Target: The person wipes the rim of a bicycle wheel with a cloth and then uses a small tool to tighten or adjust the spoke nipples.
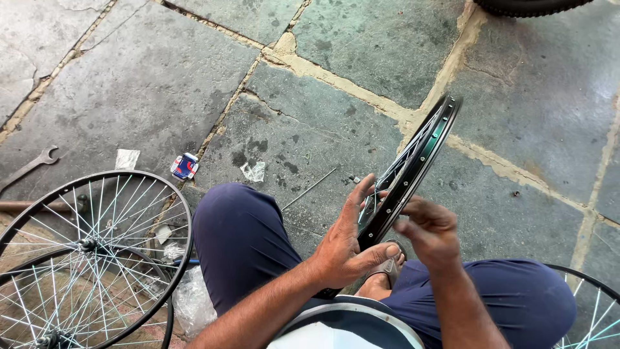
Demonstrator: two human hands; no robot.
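A black bicycle wheel rim (431, 143) with thin spokes stands upright on edge between my knees, seen almost edge-on. My left hand (349, 242) holds its near part, thumb across the rim's lower edge and fingers raised along the spoke side. My right hand (429, 234) sits on the other side of the rim, fingers curled and pinched close to the rim's edge; what it pinches is too small to tell. My legs in dark blue trousers (248, 239) are folded on the stone floor, and a sandalled foot (387, 271) shows under the rim.
Two spoked wheels (90, 249) lie overlapping at the left, another wheel (597, 310) at the right edge. A loose spoke (310, 188), a small packet (184, 166), plastic scraps (254, 171) and a spanner (31, 166) lie on the stone slabs. A tyre (526, 6) is at the top.
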